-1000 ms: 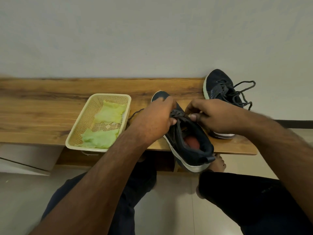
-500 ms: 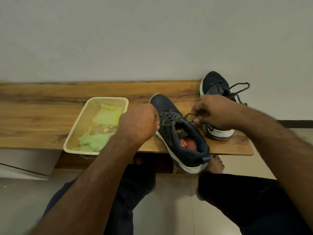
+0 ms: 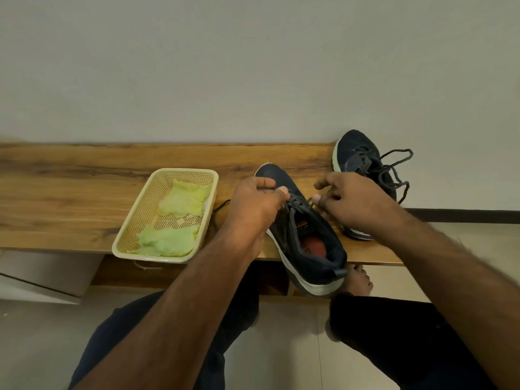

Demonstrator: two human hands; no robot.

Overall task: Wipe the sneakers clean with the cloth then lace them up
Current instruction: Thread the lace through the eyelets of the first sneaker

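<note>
A dark navy sneaker (image 3: 308,246) with a white sole lies on the wooden bench (image 3: 70,204), heel over the front edge. My left hand (image 3: 254,204) pinches its dark lace on the left side of the eyelets. My right hand (image 3: 350,199) pinches the lace on the right side, with its other fingers spread. A second navy sneaker (image 3: 363,161) stands at the bench's right end behind my right hand, its laces loose. Two light green cloths (image 3: 180,218) lie in a cream plastic basket (image 3: 135,220) left of the hands.
The bench stands against a plain grey wall. My legs in dark trousers (image 3: 394,339) and a bare foot (image 3: 358,281) are below the bench edge, on a tiled floor. A loose lace end (image 3: 221,206) trails between basket and sneaker.
My left hand has moved right, back onto the sneaker's laces. My right hand has shifted slightly and spread some fingers. The near sneaker has stayed in place.
</note>
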